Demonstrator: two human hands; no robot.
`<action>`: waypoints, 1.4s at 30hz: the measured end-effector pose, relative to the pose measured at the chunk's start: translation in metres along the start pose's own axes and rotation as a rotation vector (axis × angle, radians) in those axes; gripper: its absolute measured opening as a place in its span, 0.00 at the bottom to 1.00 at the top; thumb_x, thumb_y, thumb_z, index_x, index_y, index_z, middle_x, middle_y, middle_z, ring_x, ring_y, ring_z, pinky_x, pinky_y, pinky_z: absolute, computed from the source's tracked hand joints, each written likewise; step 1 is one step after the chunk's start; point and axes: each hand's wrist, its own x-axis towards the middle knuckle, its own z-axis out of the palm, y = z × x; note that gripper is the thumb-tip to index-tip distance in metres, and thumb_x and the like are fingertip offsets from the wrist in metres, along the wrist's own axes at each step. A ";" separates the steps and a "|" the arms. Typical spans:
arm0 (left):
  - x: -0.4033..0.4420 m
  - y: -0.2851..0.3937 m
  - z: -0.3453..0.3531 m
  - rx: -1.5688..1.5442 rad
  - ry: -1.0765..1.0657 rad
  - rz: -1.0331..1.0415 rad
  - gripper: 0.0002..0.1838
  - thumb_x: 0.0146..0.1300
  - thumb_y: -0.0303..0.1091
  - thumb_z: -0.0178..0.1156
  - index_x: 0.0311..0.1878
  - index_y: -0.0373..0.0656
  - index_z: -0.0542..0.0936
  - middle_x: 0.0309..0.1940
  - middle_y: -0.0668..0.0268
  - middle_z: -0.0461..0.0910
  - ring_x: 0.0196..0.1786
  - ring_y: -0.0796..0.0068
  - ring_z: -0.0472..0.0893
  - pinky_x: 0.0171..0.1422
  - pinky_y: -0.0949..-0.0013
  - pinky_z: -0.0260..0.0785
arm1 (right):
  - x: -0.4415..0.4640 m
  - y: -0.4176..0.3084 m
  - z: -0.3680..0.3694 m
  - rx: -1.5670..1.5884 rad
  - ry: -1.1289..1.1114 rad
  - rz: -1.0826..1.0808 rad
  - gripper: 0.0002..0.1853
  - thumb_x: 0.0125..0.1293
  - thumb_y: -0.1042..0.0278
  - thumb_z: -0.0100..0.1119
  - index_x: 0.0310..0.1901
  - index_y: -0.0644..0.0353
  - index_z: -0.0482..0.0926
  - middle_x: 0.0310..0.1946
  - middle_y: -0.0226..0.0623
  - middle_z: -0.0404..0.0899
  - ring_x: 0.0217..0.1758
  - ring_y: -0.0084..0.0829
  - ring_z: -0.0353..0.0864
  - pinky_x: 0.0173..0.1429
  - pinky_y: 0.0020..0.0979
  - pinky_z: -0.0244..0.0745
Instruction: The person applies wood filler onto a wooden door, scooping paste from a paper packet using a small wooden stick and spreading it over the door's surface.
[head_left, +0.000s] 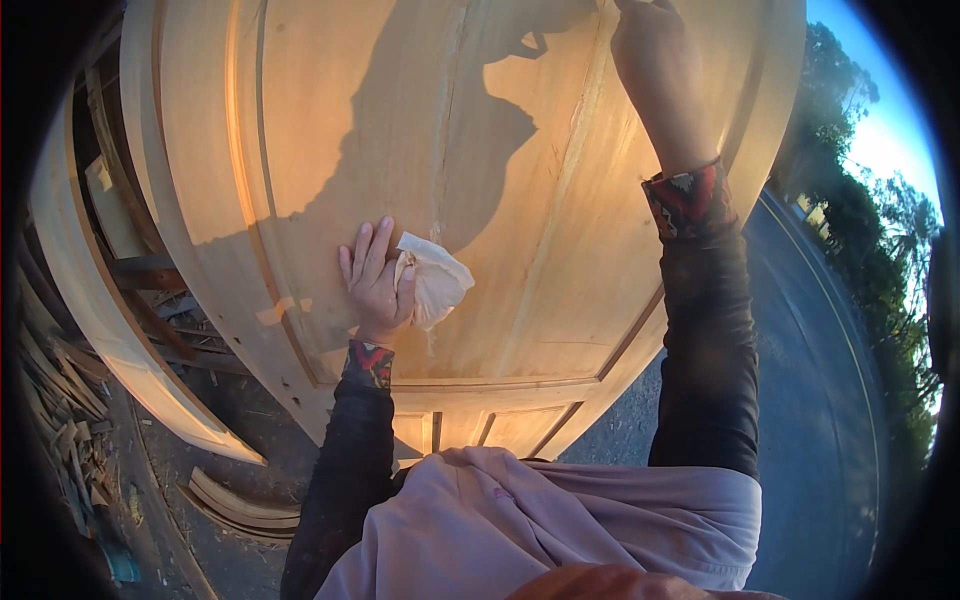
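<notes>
Under both hands lies a large panelled wooden door, with a shadow across its upper middle. My left hand rests on it with fingers spread, and a crumpled whitish piece, like a cloth or sheet, is tucked between thumb and palm. My right hand reaches to the door's far part at the top edge of the view. Its fingers are bent but mostly cut off by the frame, so what they hold cannot be made out.
Left of the door stand another curved-looking wooden panel and a dark wooden frame. Scrap wood and curved strips lie on the ground. On the right are a paved road and trees.
</notes>
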 end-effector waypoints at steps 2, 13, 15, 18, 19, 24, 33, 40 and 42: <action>-0.001 0.000 -0.001 -0.007 -0.018 0.000 0.16 0.64 0.39 0.49 0.31 0.39 0.80 0.65 0.62 0.69 0.70 0.58 0.62 0.74 0.51 0.37 | 0.014 0.009 -0.009 0.028 -0.017 -0.064 0.17 0.60 0.78 0.47 0.49 0.61 0.81 0.33 0.54 0.78 0.35 0.50 0.80 0.40 0.41 0.75; -0.002 -0.001 -0.002 -0.015 -0.031 -0.002 0.15 0.64 0.39 0.50 0.31 0.38 0.80 0.65 0.62 0.68 0.70 0.58 0.61 0.74 0.50 0.36 | 0.008 -0.006 -0.009 -0.084 -0.053 -0.064 0.15 0.55 0.81 0.47 0.40 0.67 0.82 0.33 0.54 0.80 0.37 0.51 0.80 0.46 0.40 0.75; -0.002 -0.001 -0.002 -0.012 -0.041 -0.010 0.15 0.64 0.39 0.50 0.31 0.38 0.80 0.65 0.62 0.68 0.70 0.58 0.61 0.74 0.50 0.36 | 0.011 -0.004 -0.015 -0.039 0.011 -0.141 0.14 0.54 0.81 0.48 0.39 0.67 0.82 0.32 0.52 0.80 0.37 0.50 0.80 0.47 0.40 0.75; -0.002 -0.001 -0.003 -0.024 -0.026 0.003 0.15 0.64 0.39 0.49 0.30 0.39 0.80 0.65 0.62 0.68 0.70 0.58 0.61 0.74 0.50 0.36 | 0.036 0.011 -0.009 -0.004 0.124 -0.270 0.13 0.54 0.80 0.48 0.38 0.66 0.82 0.30 0.51 0.80 0.37 0.50 0.80 0.47 0.40 0.75; -0.002 0.000 -0.003 -0.022 -0.025 0.003 0.15 0.64 0.39 0.49 0.30 0.39 0.80 0.65 0.62 0.68 0.70 0.58 0.61 0.74 0.50 0.36 | 0.046 0.017 0.002 -0.015 0.146 -0.287 0.13 0.54 0.80 0.48 0.38 0.66 0.82 0.30 0.51 0.80 0.37 0.49 0.80 0.46 0.41 0.75; -0.002 0.000 -0.001 -0.007 -0.012 0.007 0.15 0.64 0.38 0.50 0.30 0.39 0.80 0.65 0.62 0.69 0.70 0.58 0.61 0.75 0.51 0.36 | 0.021 0.007 0.001 -0.164 0.028 -0.247 0.14 0.54 0.79 0.49 0.40 0.65 0.82 0.33 0.53 0.80 0.38 0.49 0.80 0.43 0.41 0.75; -0.001 -0.001 -0.001 -0.028 0.007 0.030 0.14 0.63 0.36 0.49 0.31 0.37 0.80 0.64 0.60 0.70 0.70 0.57 0.62 0.75 0.53 0.35 | -0.001 0.031 0.001 0.722 0.050 0.244 0.19 0.62 0.72 0.54 0.55 0.64 0.77 0.24 0.36 0.79 0.23 0.24 0.75 0.28 0.25 0.70; -0.001 0.000 -0.002 -0.033 -0.014 0.027 0.15 0.63 0.36 0.49 0.32 0.36 0.80 0.64 0.59 0.69 0.71 0.57 0.60 0.75 0.52 0.34 | -0.012 0.014 0.017 0.929 -0.023 0.236 0.20 0.66 0.71 0.52 0.59 0.65 0.73 0.25 0.28 0.77 0.22 0.16 0.69 0.25 0.21 0.65; -0.001 0.000 -0.002 -0.035 -0.017 0.018 0.15 0.63 0.37 0.48 0.32 0.36 0.80 0.65 0.59 0.69 0.71 0.57 0.60 0.75 0.52 0.34 | -0.015 0.014 0.021 0.916 -0.003 0.199 0.20 0.67 0.71 0.53 0.60 0.64 0.73 0.25 0.28 0.77 0.23 0.17 0.69 0.26 0.21 0.65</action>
